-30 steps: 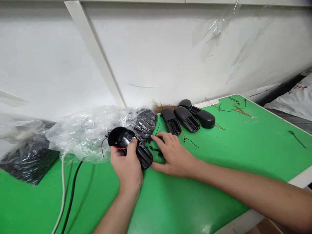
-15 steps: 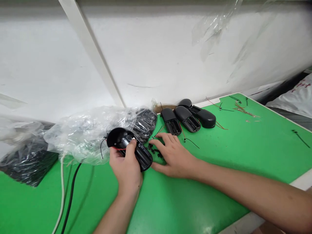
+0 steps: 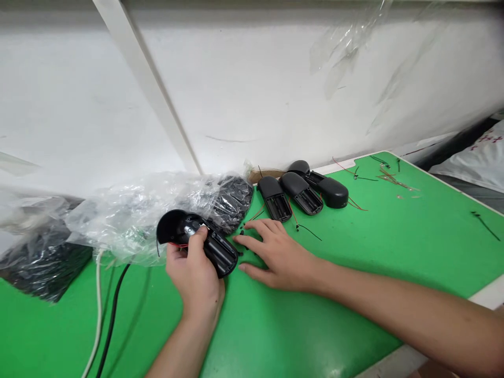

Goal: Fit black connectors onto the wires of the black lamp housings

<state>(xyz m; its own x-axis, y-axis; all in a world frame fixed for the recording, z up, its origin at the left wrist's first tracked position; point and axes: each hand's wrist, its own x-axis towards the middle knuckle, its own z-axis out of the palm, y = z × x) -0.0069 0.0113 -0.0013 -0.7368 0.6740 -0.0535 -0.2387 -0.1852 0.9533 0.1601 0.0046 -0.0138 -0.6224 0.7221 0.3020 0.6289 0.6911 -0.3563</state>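
Note:
My left hand (image 3: pixel 195 268) is closed around a black plastic housing (image 3: pixel 222 253), its hollow inside turned up and the thumb pressed on its middle. A red wire runs along the housing's edge near my fingers, and a thin black wire hangs at its left end. Just to the right, my right hand (image 3: pixel 271 254) hovers over or rests on the green table with fingers spread. Small black plastic pieces (image 3: pixel 242 232) lie at and under its fingertips, partly hidden. I see nothing held between those fingers.
Several similar black housings (image 3: pixel 301 193) with wires lie beyond my right hand. Clear plastic bags of black parts (image 3: pixel 232 202) line the wall. A white cable (image 3: pixel 99 310) and a black cable (image 3: pixel 114 310) cross the green table (image 3: pixel 315 325). Loose wires (image 3: pixel 394 178) lie at right.
My left hand has moved a little left with the housing, away from my right hand. My right hand has shifted slightly left, its fingers still spread over the small black pieces.

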